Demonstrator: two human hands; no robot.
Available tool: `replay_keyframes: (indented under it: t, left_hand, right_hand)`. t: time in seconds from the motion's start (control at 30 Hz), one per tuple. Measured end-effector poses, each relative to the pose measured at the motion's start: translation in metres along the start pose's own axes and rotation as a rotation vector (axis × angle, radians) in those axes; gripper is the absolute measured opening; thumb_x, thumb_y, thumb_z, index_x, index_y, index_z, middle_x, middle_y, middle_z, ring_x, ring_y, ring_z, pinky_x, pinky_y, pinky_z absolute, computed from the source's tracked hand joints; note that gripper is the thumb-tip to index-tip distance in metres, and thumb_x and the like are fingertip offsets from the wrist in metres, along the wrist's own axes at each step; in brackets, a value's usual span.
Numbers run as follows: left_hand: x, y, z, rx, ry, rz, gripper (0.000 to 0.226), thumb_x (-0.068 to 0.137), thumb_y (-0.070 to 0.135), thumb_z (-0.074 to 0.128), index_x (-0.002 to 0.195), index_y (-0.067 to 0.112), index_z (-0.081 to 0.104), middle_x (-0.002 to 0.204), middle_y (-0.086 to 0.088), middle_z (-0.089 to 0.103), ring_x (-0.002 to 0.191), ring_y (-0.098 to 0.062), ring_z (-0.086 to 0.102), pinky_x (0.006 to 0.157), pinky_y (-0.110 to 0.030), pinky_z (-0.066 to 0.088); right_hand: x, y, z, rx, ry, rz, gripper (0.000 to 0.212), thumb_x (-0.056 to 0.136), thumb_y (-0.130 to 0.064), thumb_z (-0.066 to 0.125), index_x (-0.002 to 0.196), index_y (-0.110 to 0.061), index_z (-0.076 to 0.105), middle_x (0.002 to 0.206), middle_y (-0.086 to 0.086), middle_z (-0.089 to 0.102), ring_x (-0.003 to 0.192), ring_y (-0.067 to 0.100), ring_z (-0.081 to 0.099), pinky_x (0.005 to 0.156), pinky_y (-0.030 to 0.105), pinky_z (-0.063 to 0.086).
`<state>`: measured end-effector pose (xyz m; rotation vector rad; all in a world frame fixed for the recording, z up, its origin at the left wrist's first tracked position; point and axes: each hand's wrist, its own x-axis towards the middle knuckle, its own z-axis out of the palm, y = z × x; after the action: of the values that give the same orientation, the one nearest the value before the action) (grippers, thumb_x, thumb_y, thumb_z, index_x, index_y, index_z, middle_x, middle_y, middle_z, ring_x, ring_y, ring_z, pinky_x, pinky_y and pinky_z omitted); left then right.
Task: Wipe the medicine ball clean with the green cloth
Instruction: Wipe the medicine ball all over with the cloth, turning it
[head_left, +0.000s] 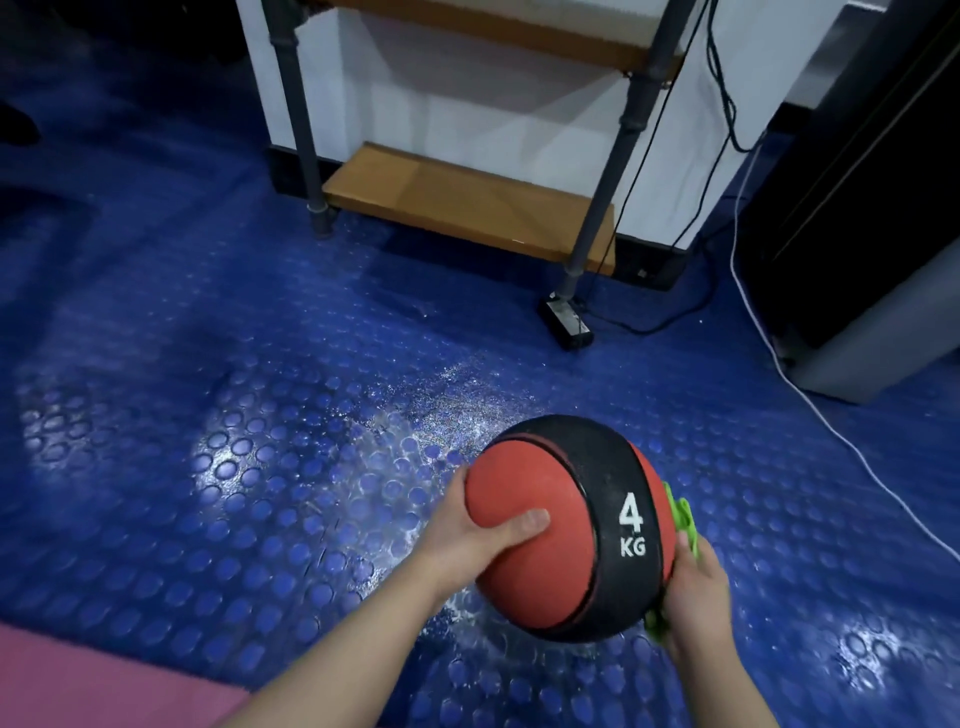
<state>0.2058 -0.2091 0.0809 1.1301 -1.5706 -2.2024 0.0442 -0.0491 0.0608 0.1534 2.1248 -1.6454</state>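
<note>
Stretching wide to the left, the studded blue floor (208, 364) is lying open, with a shelf rack (467, 202) well beyond. The left hand (467, 540) is cupping the red-and-black "4 KG" medicine ball (561, 530) above the floor; the right hand (696, 597) is pressing the green cloth (683, 519) against its right side.

I see the medicine ball (561, 530) as matt, grainy rubber, red panels with a black band, and the green cloth (683, 519) pressed to it looks soft and fuzzy. The floor (208, 415) is glossy blue studded rubber, wet-looking near the ball. Behind, the shelf (467, 202) is smooth wood on matt grey metal pipes (301, 114).
</note>
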Motion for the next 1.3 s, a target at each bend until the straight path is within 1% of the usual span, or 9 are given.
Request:
replay_keyframes:
  t: [0.07,0.2,0.43,0.53,0.63,0.8,0.93,1.13,1.3]
  left_hand:
    - [0.000,-0.001,-0.007,0.013,-0.021,0.001,0.107,0.045,0.055,0.091,0.132,0.036,0.031,0.118,0.015,0.056,0.105,-0.004,0.058,0.091,-0.028,0.046]
    - [-0.001,0.008,-0.029,0.050,-0.036,-0.028,0.131,0.033,0.067,0.084,0.147,0.026,0.033,0.138,0.004,0.050,0.107,-0.006,0.057,0.089,-0.024,0.046]
    - [-0.022,0.010,-0.002,0.709,0.011,0.261,0.149,0.034,0.083,0.076,0.144,0.055,-0.020,0.156,0.015,-0.031,0.146,-0.012,-0.021,0.121,-0.045,0.002]
    - [-0.015,-0.003,0.011,0.758,0.130,0.332,0.153,0.030,0.081,0.076,0.147,0.049,-0.017,0.157,0.013,-0.028,0.149,-0.021,-0.018,0.122,-0.049,0.010]
    - [-0.014,-0.008,0.017,0.834,0.152,0.391,0.149,0.034,0.081,0.072,0.152,0.036,-0.008,0.159,0.009,-0.022,0.149,-0.021,-0.018,0.122,-0.048,0.012]
    - [-0.018,-0.001,0.013,0.879,0.085,0.366,0.151,0.034,0.079,0.079,0.142,0.054,-0.023,0.154,0.016,-0.030,0.148,-0.018,-0.020,0.122,-0.048,0.014]
    - [-0.021,0.007,-0.017,1.054,-0.094,0.376,0.149,0.037,0.079,0.079,0.138,0.059,-0.028,0.153,0.020,-0.035,0.146,-0.013,-0.026,0.121,-0.054,0.006]
    - [-0.015,0.034,-0.103,1.314,-0.146,0.168,0.138,0.044,0.081,0.075,0.131,0.066,-0.030,0.152,0.021,-0.036,0.144,-0.007,-0.020,0.118,-0.060,0.001]
    - [-0.048,0.034,-0.088,0.514,-0.048,0.155,0.129,0.043,0.087,0.071,0.144,0.061,-0.004,0.154,0.035,0.001,0.143,0.012,0.007,0.121,-0.036,0.014]
  right_hand:
    - [-0.004,-0.001,-0.004,-0.035,-0.030,-0.004,0.023,0.099,-0.038,0.043,0.113,-0.029,0.059,0.058,-0.007,0.053,0.046,0.012,0.041,0.045,0.021,0.041]
    - [-0.009,-0.008,-0.004,-0.054,0.014,-0.054,0.030,0.101,-0.023,0.040,0.122,-0.013,0.059,0.111,0.012,0.067,0.099,0.025,0.062,0.096,0.042,0.047]
    - [-0.054,-0.093,0.021,-0.118,0.000,-0.599,0.026,0.099,-0.037,0.043,0.106,-0.022,0.063,0.091,-0.011,0.065,0.079,0.008,0.053,0.071,0.017,0.043]
    - [-0.065,-0.087,0.047,-0.801,-0.163,-0.865,0.055,0.089,-0.061,0.026,0.136,-0.040,0.046,0.143,-0.012,0.044,0.123,0.014,0.042,0.100,0.038,0.031]
    - [-0.074,-0.075,0.071,-1.192,-0.080,-0.999,0.050,0.088,-0.059,0.028,0.131,-0.043,0.047,0.150,-0.006,0.039,0.131,0.025,0.040,0.099,0.052,0.031]
    - [-0.012,-0.116,0.089,-1.230,-0.264,-0.618,0.038,0.095,-0.050,0.034,0.128,-0.037,0.048,0.137,-0.004,0.049,0.124,0.028,0.045,0.103,0.051,0.033]
    - [0.031,-0.132,0.083,-0.948,-0.524,-0.262,0.032,0.099,-0.035,0.044,0.114,-0.011,0.060,0.110,0.008,0.063,0.101,0.027,0.058,0.080,0.029,0.040]
    - [0.026,-0.088,0.050,-0.409,-0.553,-0.132,0.023,0.100,-0.031,0.045,0.105,-0.021,0.065,0.100,0.000,0.071,0.090,0.017,0.066,0.084,0.030,0.050]
    - [0.021,-0.045,0.042,0.096,-0.514,-0.001,0.031,0.101,-0.031,0.040,0.123,-0.020,0.059,0.114,0.006,0.069,0.103,0.022,0.065,0.094,0.041,0.049]
